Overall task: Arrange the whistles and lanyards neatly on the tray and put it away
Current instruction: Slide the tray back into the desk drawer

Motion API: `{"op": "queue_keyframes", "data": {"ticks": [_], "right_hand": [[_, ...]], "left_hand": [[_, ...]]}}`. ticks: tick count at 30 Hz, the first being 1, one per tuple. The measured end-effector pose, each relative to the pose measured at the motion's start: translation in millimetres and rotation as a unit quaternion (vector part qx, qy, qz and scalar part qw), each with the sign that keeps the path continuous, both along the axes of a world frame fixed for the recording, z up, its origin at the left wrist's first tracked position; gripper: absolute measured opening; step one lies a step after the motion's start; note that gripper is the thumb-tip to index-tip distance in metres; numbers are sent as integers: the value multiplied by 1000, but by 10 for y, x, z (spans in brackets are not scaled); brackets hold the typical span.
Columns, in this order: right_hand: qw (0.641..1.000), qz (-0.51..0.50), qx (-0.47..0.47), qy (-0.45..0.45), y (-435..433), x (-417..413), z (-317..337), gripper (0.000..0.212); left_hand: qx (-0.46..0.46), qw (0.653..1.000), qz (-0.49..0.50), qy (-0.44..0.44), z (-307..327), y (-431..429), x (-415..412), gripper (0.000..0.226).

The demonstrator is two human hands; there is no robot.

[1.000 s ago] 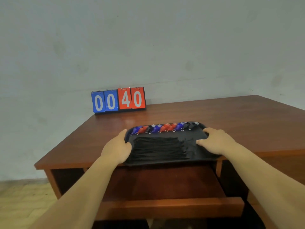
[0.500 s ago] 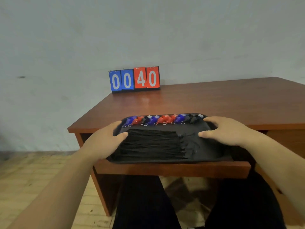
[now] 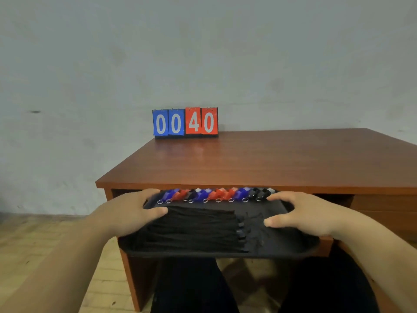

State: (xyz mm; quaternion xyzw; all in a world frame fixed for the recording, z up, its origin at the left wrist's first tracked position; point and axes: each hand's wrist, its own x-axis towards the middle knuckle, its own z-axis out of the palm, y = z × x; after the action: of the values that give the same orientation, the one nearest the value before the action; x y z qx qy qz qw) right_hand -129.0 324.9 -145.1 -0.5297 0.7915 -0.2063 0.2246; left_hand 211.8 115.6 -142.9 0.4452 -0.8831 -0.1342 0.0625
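A black tray (image 3: 291,247) sits level below the desktop edge, over the pulled-out drawer. Along its far rim runs a row of several blue, red and black whistles (image 3: 216,194) with small metal rings. A neat bundle of black lanyards (image 3: 191,229) lies across the tray's left and middle. My left hand (image 3: 128,213) grips the tray's left edge, thumb on top near the lanyards. My right hand (image 3: 302,213) grips the right edge, thumb lying over the tray floor.
The brown wooden desk (image 3: 259,159) stands against a grey wall, with a blue and red scoreboard (image 3: 185,122) reading 0040 at its back. The drawer's corner (image 3: 326,245) shows under the tray. My dark-trousered legs (image 3: 194,288) are below; wooden floor lies left.
The tray has come off the desktop and moved toward me and down, now level with the drawer under the desk edge. Both hands kept their grip.
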Motion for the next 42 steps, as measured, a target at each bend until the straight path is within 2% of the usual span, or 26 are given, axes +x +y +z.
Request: {"op": "queue_keyframes", "data": {"ticks": [4, 10, 18, 24, 27, 32, 35, 38, 42], "right_hand": [[1000, -3, 25, -13, 31, 14, -86, 81], [998, -24, 52, -35, -113, -95, -391, 81], [995, -50, 70, 44, -235, -240, -676, 90], [992, -98, 52, 60, -253, -239, -801, 88], [992, -108, 37, 57, -234, -196, -800, 94], [996, -4, 85, 24, -110, -133, -715, 115], [991, 49, 120, 22, -63, -114, -717, 120], [991, 60, 118, 33, -59, -114, -717, 121], [993, 41, 101, 49, -101, -146, -790, 118]], "left_hand": [[4, 1000, 14, -23, -109, -33, 17, 63], [29, 999, 21, -23, -384, -101, -113, 66], [36, 997, 64, 32, -664, -177, -353, 66], [43, 993, 87, 66, -745, -162, -408, 67], [52, 989, 98, 93, -757, -100, -374, 70], [89, 990, 54, 100, -731, 162, -279, 83], [97, 994, 20, 56, -758, 240, -243, 104], [87, 996, 2, 19, -830, 233, -245, 117], [63, 998, -13, 18, -859, 209, -305, 119]]}}
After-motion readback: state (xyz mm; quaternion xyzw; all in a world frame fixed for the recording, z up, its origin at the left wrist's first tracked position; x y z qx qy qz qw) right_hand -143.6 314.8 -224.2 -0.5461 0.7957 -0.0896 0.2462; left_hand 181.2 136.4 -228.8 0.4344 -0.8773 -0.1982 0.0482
